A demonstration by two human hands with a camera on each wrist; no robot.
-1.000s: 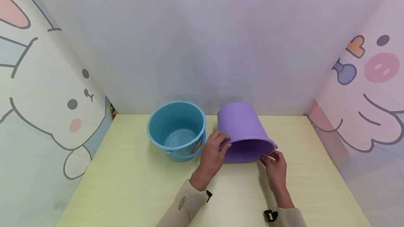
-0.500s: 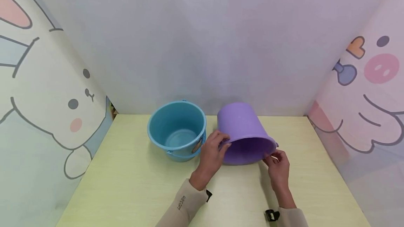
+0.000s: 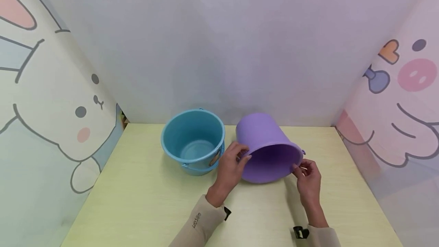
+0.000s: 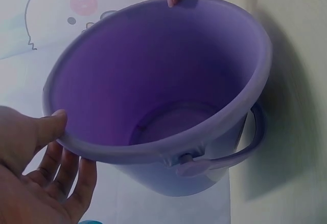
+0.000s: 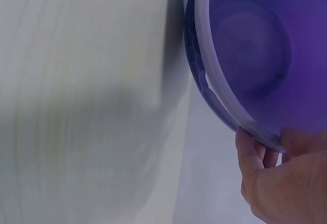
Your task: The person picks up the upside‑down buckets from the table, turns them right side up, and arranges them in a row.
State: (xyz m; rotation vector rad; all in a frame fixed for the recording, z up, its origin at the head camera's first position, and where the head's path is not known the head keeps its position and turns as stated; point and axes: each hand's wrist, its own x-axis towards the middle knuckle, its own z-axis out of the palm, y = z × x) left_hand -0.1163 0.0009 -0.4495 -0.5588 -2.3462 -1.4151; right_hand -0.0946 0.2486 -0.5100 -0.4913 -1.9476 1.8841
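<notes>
A purple bucket [image 3: 260, 130] is tipped over toward me, its mouth facing me and its base toward the back wall. My left hand [image 3: 228, 170] pinches the left part of its rim, thumb inside and fingers outside, as the left wrist view shows. On the right side, my right hand [image 3: 308, 182] grips the rim between thumb and fingers. The bucket's handle [image 4: 230, 160] hangs below the rim in the left wrist view. Inside the purple bucket I see only its bare wall and bottom. An upright light-blue bucket [image 3: 192, 132] stands just left of my left hand.
The pale wooden table [image 3: 137, 201] runs back to a plain light wall [image 3: 219, 48]. Side walls with cartoon animals, a rabbit [image 3: 51, 87] and a pink-nosed figure [image 3: 416, 74], bound it left and right. A black strap piece [image 3: 301, 232] sits at my right cuff.
The purple bucket's mouth has turned up and to the right, showing more of its inside. My right hand has moved right with the rim; my left hand has stayed nearly in place.
</notes>
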